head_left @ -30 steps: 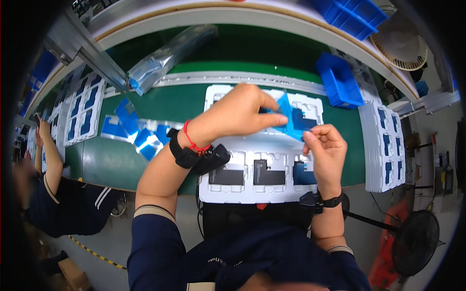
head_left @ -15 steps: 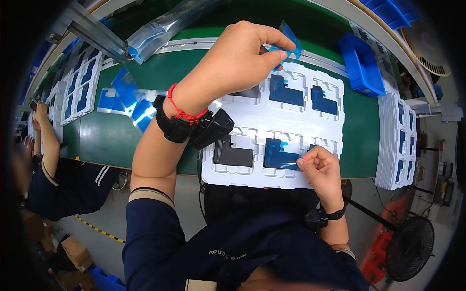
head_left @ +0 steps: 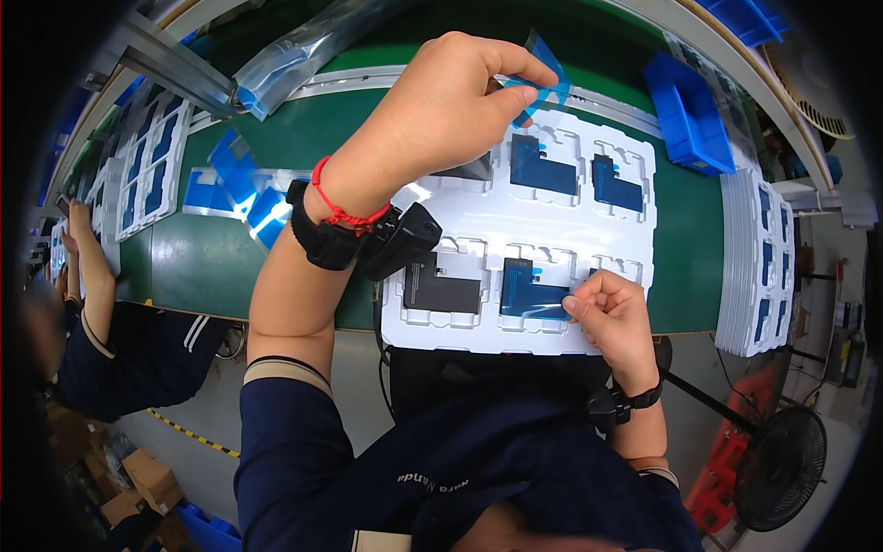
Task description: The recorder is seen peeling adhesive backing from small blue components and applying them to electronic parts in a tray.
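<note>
My left hand (head_left: 460,101) is raised over the far edge of a white plastic tray (head_left: 423,340), with thumb and forefinger closed on a see-through blue film (head_left: 550,87). Low over the tray's near right side, my right hand (head_left: 614,317) pinches the edge of a blue film that covers an L-shaped flat part (head_left: 529,293) in the near middle pocket. To its left lies a dark grey L-shaped part (head_left: 441,290) with no blue sheen. Two blue-covered parts sit in the far pockets, and a dark part beside them is partly hidden by my left arm.
Peeled blue films (head_left: 244,189) lie on the green table (head_left: 175,267) at left. A clear plastic bag (head_left: 294,60) rests at the back. At right are a blue bin (head_left: 688,115) and stacked trays (head_left: 743,267). A co-worker's arm (head_left: 92,248) reaches in at far left.
My left hand has shifted very slightly left with the film. My right hand stays pinched at the edge of the near middle part.
</note>
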The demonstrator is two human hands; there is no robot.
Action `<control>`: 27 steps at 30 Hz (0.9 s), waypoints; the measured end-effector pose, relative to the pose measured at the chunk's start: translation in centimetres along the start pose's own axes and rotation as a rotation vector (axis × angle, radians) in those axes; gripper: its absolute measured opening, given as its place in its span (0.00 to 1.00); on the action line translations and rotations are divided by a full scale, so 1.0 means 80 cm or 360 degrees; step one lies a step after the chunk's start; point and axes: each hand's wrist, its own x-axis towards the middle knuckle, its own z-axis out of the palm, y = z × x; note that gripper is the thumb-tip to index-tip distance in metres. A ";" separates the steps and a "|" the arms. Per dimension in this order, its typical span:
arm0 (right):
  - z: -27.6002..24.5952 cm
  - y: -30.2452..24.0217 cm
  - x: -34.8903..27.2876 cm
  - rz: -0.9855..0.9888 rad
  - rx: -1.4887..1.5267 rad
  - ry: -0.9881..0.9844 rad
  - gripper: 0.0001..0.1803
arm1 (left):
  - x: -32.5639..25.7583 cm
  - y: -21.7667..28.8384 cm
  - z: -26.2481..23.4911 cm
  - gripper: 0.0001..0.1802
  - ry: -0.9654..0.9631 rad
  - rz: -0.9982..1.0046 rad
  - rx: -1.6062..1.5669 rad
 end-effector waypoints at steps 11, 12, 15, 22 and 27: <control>0.000 0.001 0.001 0.0010 0.0003 -0.0014 0.05 | 0.000 -0.001 0.001 0.12 -0.0005 -0.0002 0.0024; 0.000 0.001 0.001 0.0000 0.0008 -0.0012 0.05 | 0.000 -0.001 0.001 0.12 -0.0006 0.0011 0.0028; 0.002 0.002 0.001 -0.0024 -0.0036 0.0004 0.05 | -0.001 0.001 0.000 0.12 -0.0001 -0.0026 0.0025; 0.004 0.018 0.002 -0.0133 -0.0135 0.0085 0.05 | -0.001 0.001 0.001 0.12 0.0004 -0.0013 0.0036; 0.010 0.020 0.001 -0.0209 -0.0413 0.0232 0.06 | -0.001 -0.001 0.002 0.12 0.0042 -0.0003 0.0006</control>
